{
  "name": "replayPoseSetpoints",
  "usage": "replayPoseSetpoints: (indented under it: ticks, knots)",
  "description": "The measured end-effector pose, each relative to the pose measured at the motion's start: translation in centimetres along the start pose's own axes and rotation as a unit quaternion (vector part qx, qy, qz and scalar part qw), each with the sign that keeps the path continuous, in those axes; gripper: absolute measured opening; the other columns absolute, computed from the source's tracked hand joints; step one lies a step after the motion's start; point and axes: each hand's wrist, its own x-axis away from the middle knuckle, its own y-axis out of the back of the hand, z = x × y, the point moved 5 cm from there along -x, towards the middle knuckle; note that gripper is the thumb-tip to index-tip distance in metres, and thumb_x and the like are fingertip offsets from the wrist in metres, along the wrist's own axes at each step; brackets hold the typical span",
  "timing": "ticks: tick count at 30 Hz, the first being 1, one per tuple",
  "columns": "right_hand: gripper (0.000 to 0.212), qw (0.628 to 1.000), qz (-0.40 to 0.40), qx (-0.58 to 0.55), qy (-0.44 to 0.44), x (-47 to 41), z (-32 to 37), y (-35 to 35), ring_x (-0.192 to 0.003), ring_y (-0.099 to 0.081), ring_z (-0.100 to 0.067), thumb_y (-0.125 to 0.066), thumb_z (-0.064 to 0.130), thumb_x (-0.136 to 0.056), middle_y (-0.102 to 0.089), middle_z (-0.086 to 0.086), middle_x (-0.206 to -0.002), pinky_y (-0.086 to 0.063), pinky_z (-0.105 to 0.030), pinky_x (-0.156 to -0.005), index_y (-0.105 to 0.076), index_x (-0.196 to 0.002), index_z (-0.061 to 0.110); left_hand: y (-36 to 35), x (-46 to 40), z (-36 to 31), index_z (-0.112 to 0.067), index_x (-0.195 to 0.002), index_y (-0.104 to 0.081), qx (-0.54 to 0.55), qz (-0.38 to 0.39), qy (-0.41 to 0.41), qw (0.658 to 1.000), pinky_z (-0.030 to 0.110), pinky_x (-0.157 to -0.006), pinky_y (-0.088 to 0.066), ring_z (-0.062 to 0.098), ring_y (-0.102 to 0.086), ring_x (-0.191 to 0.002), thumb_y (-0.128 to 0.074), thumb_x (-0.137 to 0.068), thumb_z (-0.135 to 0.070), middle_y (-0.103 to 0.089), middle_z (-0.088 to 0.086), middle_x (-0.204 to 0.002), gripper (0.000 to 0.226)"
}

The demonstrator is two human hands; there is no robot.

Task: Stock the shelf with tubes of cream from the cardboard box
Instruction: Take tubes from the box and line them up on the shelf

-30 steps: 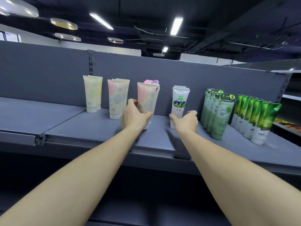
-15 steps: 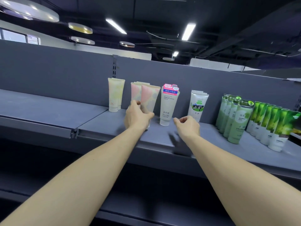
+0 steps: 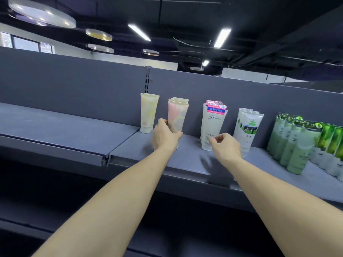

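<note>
- The white tube point(image 3: 213, 127) reads "Facial", with a blue band of Japanese script under a pink card (smaller print blurred).
- Left hand point(image 3: 165, 136) grips the front pink-patterned tube point(image 3: 177, 115) low down, upright on the grey shelf point(image 3: 185, 160).
- Right hand point(image 3: 225, 146), fingers loosely curled and holding nothing, hangs just before the white tube's cap.
- Green tubes point(image 3: 297, 143) stand in rows at right.

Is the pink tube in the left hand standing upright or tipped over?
Upright. The pink tube stands cap-down on the shelf, crimped end up, with the left hand gripping its lower part.
</note>
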Motion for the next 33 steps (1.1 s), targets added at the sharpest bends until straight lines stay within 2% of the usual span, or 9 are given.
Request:
replayPoseSetpoints:
  ticks: [8, 16, 23, 30, 33]
  knots:
    - [0.027, 1.0, -0.007, 0.001, 0.017, -1.3, -0.8, -0.7, -0.09, -0.061, -0.019, -0.057, 0.044, -0.095, -0.067, 0.002, -0.097, -0.049, -0.033, -0.075, -0.061, -0.098, 0.018, -1.4, -2.1, 0.5, -0.017, -0.111, -0.05, 0.001, -0.015, -0.007, 1.0, 0.031, -0.066, -0.042, 0.022, -0.061, -0.095, -0.075, -0.075, -0.027, -0.062, -0.002, -0.111, 0.045]
    - [0.026, 1.0, 0.002, 0.001, 0.016, -1.1, -1.3, -0.6, -0.088, -0.062, -0.02, -0.056, 0.043, -0.095, -0.069, 0.0, -0.094, -0.046, -0.03, -0.071, -0.063, -0.099, 0.017, -1.6, -2.1, 0.8, -0.014, -0.113, -0.05, 0.003, -0.015, -0.019, 1.0, 0.03, -0.068, -0.041, 0.022, -0.059, -0.099, -0.077, -0.076, -0.027, -0.061, 0.002, -0.113, 0.048]
    - [0.023, 1.0, 0.006, -0.022, -0.001, 0.8, -1.8, 0.9, -0.088, -0.061, -0.018, -0.057, 0.039, -0.095, -0.067, 0.002, -0.096, -0.042, -0.027, -0.071, -0.061, -0.102, 0.018, -0.7, 0.0, 0.6, -0.012, -0.13, -0.043, -0.07, -0.005, -0.005, 0.998, 0.034, -0.071, -0.04, 0.026, -0.056, -0.111, -0.079, -0.078, -0.042, -0.05, 0.004, -0.125, 0.07]
    - [0.023, 0.999, 0.01, -0.052, -0.01, 3.9, -2.9, 4.5, -0.091, -0.057, -0.018, -0.055, 0.035, -0.097, -0.064, 0.002, -0.097, -0.039, -0.027, -0.074, -0.062, -0.104, 0.015, 0.3, 4.8, -0.6, -0.015, -0.118, -0.05, -0.115, -0.028, -0.038, 0.992, 0.037, -0.071, -0.044, 0.026, -0.056, -0.105, -0.064, -0.088, -0.038, -0.054, 0.004, -0.119, 0.04]
    - [0.022, 0.997, 0.016, -0.079, -0.019, 5.7, -4.1, 6.3, -0.085, -0.059, -0.017, -0.054, 0.033, -0.096, -0.064, 0.001, -0.092, -0.04, -0.027, -0.07, -0.062, -0.101, 0.013, 0.4, 8.3, -1.8, -0.016, -0.116, -0.051, -0.107, -0.018, -0.041, 0.993, 0.033, -0.067, -0.04, 0.021, -0.054, -0.09, -0.055, -0.093, -0.032, -0.059, 0.002, -0.112, 0.028]
